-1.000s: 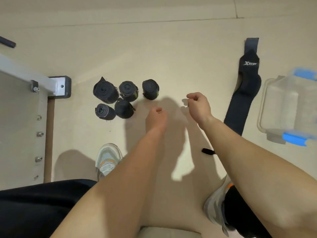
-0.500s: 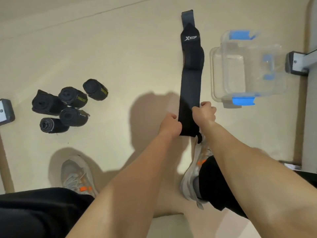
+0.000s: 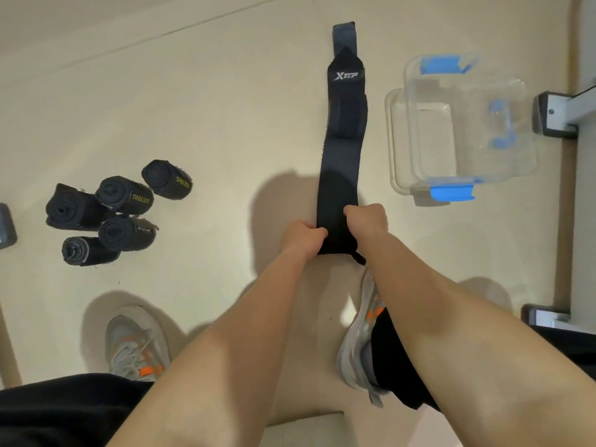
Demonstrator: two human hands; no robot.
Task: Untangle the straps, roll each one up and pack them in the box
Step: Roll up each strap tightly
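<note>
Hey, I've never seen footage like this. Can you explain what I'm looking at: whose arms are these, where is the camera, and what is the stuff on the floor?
There is no machine here, just a person's bare arms, filmed by a camera worn on their head and looking down. The left hand and right hand each grip the near end of a long black strap laid out on the floor. Five rolled straps sit clustered to the left. A clear box with blue clips stands to the strap's right. Their shoes show below.

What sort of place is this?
Likely a gym or home workout room: a sports strap and rolled straps on the floor, a white metal frame with black feet, and trainers.
</note>
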